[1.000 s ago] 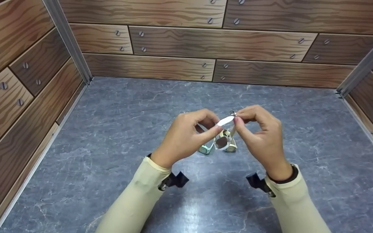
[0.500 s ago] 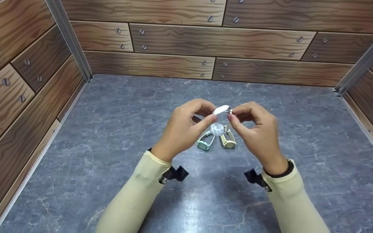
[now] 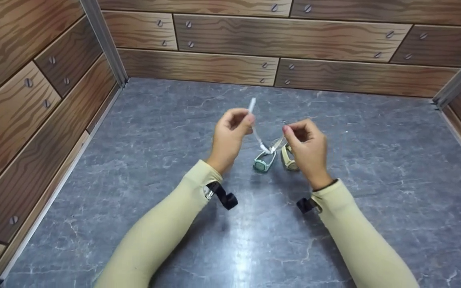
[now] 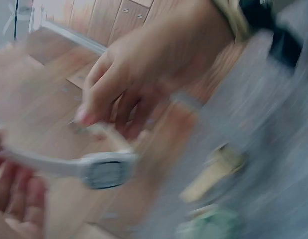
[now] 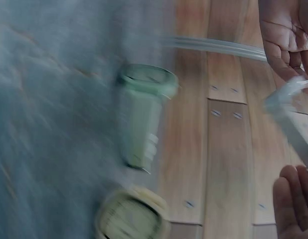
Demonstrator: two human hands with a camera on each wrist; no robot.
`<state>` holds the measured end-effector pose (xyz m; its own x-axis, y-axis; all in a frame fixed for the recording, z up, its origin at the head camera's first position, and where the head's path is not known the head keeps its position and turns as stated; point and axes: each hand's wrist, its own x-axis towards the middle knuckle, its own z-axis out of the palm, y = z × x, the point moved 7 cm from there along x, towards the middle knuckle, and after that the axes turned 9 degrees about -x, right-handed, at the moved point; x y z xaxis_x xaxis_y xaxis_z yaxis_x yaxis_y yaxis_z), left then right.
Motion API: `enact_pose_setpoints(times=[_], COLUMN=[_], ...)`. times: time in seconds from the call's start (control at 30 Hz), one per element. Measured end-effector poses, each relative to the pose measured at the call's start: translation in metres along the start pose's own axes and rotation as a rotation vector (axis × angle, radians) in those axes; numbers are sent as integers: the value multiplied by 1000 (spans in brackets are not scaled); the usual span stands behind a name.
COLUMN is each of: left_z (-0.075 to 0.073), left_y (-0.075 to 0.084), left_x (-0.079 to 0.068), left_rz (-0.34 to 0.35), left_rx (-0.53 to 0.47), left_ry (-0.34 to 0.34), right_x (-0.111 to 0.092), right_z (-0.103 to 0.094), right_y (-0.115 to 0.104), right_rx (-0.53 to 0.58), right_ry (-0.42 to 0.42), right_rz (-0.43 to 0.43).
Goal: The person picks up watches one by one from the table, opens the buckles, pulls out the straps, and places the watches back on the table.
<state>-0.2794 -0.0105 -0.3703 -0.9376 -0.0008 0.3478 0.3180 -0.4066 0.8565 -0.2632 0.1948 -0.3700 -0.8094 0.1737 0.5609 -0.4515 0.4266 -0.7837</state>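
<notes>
Tabletop point(image 3: 146, 140), white watch dial point(image 4: 105, 174), left wrist only

A left wristwatch point(image 3: 261, 165) and, just right of it, a right wristwatch point(image 3: 291, 165) lie on the tabletop point(image 3: 166, 128), roughly midway between its side edges, well before its back edge. Above it, a held wristwatch point(image 4: 106, 172) spans between left hand point(image 3: 230, 140) and right hand point(image 3: 309, 146). Behind stands the back wall point(image 3: 234, 38).

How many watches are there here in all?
3: a white watch held between the left hand and right hand, and, on the table, a green watch with a yellow watch to its right.
</notes>
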Motion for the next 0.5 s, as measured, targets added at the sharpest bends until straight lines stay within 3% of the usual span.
enact_pose_setpoints(times=[0.1, 0.27, 0.37, 0.5], left_z=[-11, -23, -33, -51], left_y=[-12, -17, -22, -31], left_x=[-2, -5, -5, -7], left_rz=[36, 78, 16, -112], left_rx=[61, 338, 429, 476], left_ry=[34, -77, -112, -92], right_x=[1, 1, -3, -13], right_z=[14, 44, 63, 84], right_y=[9, 18, 21, 22], right_rx=[97, 217, 172, 37], right_ry=[-27, -154, -271, -447], right_rz=[46, 175, 244, 286])
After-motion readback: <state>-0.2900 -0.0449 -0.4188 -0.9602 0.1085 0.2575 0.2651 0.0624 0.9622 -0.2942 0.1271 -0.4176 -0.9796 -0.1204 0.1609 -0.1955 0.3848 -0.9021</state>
